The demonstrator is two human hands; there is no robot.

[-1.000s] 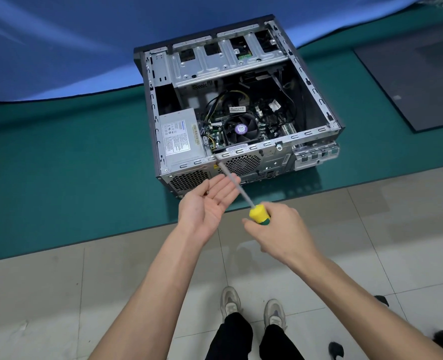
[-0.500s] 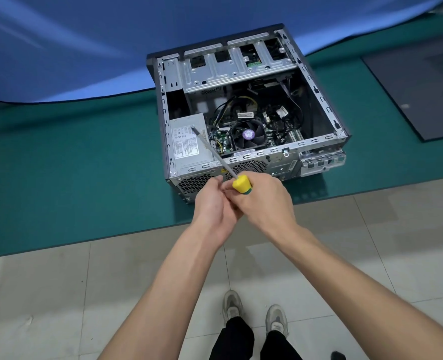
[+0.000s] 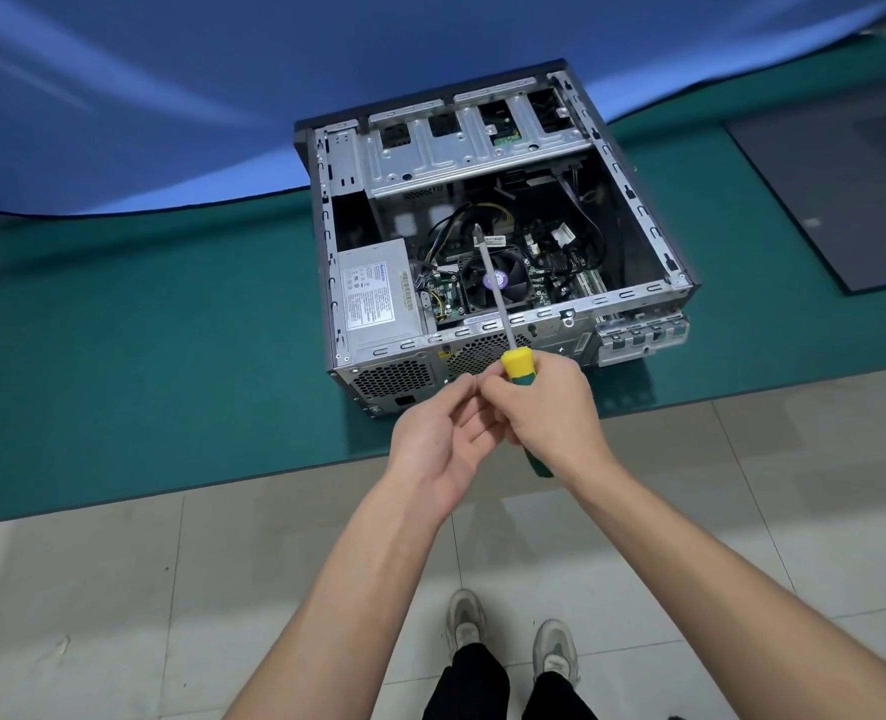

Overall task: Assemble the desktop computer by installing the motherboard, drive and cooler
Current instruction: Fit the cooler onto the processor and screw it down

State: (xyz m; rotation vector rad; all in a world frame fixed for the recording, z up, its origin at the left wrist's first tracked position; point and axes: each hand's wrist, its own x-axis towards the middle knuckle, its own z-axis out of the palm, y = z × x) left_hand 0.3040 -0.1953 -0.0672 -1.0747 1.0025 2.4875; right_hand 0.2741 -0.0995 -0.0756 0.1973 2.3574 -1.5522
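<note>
Though only the head view serves us, we note the right hand (image 3: pixel 545 402) clamped round the screwdriver (image 3: pixel 498 309), its steel shaft pointing away over the cooler fan (image 3: pixel 495 280) inside the open metal case (image 3: pixel 633 298). The left hand (image 3: pixel 441 439) sits loosely curled, fingertips touching the right.

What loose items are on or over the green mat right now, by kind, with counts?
Computer case: 1
Screwdriver: 1, in the right hand
Dark panel: 1
Total: 3
</note>
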